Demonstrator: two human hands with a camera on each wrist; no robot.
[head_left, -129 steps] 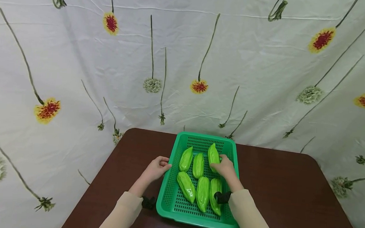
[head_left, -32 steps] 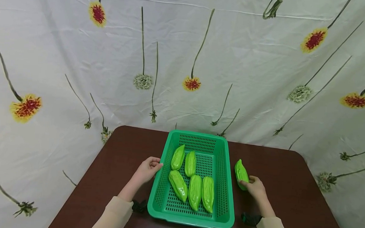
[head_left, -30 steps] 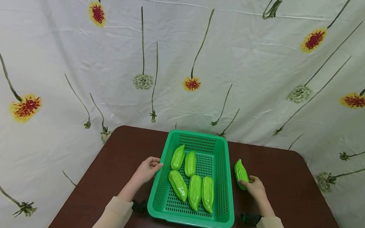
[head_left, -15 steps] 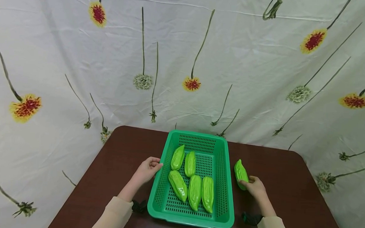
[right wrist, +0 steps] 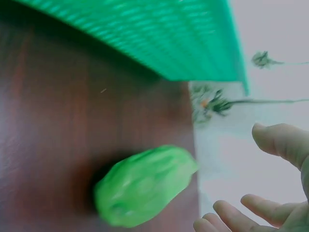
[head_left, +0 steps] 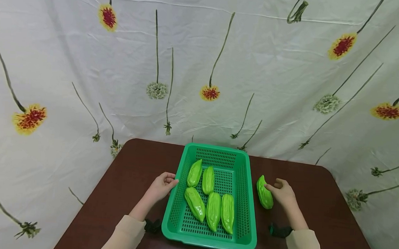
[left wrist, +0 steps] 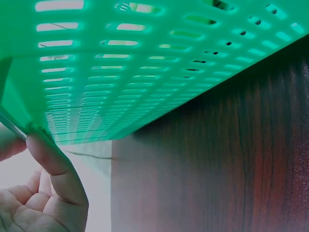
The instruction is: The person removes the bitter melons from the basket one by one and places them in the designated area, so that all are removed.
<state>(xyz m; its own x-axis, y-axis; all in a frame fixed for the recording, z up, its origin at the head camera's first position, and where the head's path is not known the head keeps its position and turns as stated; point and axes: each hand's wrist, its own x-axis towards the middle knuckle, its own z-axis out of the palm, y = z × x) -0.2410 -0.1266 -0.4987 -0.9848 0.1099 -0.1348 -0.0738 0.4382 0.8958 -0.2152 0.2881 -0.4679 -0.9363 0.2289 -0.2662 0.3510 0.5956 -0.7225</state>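
Observation:
A green slotted plastic basket (head_left: 207, 245) holds several bright green, ridged bitter melons (head_left: 213, 211) lying in it. My left hand (head_left: 160, 186) pinches the basket's left rim; in the left wrist view its thumb and finger (left wrist: 57, 166) meet at the rim beside the slotted wall. One bitter melon (head_left: 265, 197) lies on the table right of the basket. My right hand (head_left: 285, 195) is just right of that melon, thumb and fingers spread apart. In the right wrist view the melon (right wrist: 145, 186) rests on the table, apart from the right hand (right wrist: 292, 217).
The dark wood table (head_left: 309, 203) has rounded far corners. A white cloth with printed flowers (head_left: 279, 68) hangs behind its far edge. Dark straps (head_left: 280, 231) sit at both wrists, below beige sleeves (head_left: 306, 246).
Seconds ago my right hand gripped this melon inside the basket's far right, then held it on the table. Now it has let go and lifted slightly away. The left hand stays at the rim.

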